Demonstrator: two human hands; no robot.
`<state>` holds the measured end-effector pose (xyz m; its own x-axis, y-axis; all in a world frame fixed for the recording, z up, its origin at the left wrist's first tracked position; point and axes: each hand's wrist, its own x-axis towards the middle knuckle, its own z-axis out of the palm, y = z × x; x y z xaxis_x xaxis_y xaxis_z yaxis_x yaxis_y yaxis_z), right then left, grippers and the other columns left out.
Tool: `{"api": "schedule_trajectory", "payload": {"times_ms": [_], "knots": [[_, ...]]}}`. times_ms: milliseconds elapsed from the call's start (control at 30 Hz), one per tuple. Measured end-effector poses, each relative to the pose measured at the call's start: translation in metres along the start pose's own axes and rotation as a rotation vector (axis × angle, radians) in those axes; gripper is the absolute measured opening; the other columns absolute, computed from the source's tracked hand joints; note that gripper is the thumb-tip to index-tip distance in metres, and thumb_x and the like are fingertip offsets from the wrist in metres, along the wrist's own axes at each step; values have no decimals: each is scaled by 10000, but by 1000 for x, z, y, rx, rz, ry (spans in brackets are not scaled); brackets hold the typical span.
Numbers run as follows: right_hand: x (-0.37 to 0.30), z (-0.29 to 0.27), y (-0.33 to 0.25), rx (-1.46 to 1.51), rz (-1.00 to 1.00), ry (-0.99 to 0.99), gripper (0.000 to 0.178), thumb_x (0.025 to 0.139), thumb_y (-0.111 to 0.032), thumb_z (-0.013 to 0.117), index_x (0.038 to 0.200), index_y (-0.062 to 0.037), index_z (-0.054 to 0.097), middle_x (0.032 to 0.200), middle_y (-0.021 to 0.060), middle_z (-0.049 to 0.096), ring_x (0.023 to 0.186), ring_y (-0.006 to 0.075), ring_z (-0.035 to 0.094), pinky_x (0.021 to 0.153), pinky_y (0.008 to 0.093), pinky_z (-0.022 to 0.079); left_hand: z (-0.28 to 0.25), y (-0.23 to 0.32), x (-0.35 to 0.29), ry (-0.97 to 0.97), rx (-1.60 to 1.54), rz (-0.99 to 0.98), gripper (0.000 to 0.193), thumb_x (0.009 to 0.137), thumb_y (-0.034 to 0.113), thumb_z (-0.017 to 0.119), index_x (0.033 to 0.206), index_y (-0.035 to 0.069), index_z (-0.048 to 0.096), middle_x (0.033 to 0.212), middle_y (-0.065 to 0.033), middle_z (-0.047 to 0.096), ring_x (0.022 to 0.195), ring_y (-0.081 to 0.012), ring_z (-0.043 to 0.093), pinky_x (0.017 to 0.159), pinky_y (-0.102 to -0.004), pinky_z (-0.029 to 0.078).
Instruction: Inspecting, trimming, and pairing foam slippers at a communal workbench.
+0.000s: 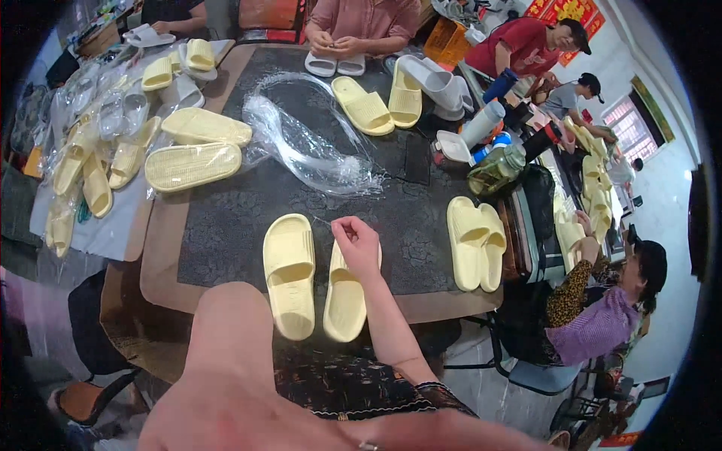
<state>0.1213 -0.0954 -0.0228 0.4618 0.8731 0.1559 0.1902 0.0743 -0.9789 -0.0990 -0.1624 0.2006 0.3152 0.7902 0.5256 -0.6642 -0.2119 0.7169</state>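
Note:
Over the table's near edge, my right hand [357, 242] is closed, thumb and fingertips pinched together. A fine strand seems to show by the fingertips, but what they hold is too small to name. Below this hand lies a pale yellow slide slipper [345, 304], its upper partly covered by the hand and wrist. Its mate, another yellow slipper [289, 278], lies just left, sole down, toe pointing away. My bent left arm [233, 331] fills the lower left foreground, and its hand is out of view.
Clear plastic bags [308, 146] lie mid-table. Bagged yellow slippers [194, 167] are at left, a yellow pair [477, 244] at right, and loose ones [362, 107] farther back. A jar [498, 171] and bottles stand at the right edge. Several people work around the tables.

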Motion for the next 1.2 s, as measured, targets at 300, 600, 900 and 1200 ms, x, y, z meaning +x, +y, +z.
{"api": "schedule_trajectory", "payload": {"times_ms": [300,600,900,1200], "knots": [[-2,-1,-1,15,4,-8,92,897,-89,646,916,-1,663,770,-41,603,679,12,504,601,175,409,14,-2,18,-57,124,138,258,897,302,588,710,124,603,806,-31,655,609,-200,577,555,-308,482],[0,-1,-8,-20,-12,-3,87,886,-85,656,915,-4,670,745,-52,599,651,7,480,579,168,385,27,-4,33,-99,244,245,238,883,312,601,730,132,587,823,-24,651,626,-184,569,591,-299,484],[-1,-1,-5,43,-4,0,80,883,-79,655,909,-5,669,736,-62,584,642,-1,462,570,169,375,41,0,46,-149,355,350,225,870,323,615,749,139,572,841,-17,647,643,-168,560,627,-290,487],[-2,-2,-1,12,-4,-7,88,892,-78,647,916,6,662,759,-45,597,668,4,489,590,173,398,57,19,65,-189,477,468,220,856,334,629,768,146,557,859,-10,643,661,-152,552,662,-281,490]]}}
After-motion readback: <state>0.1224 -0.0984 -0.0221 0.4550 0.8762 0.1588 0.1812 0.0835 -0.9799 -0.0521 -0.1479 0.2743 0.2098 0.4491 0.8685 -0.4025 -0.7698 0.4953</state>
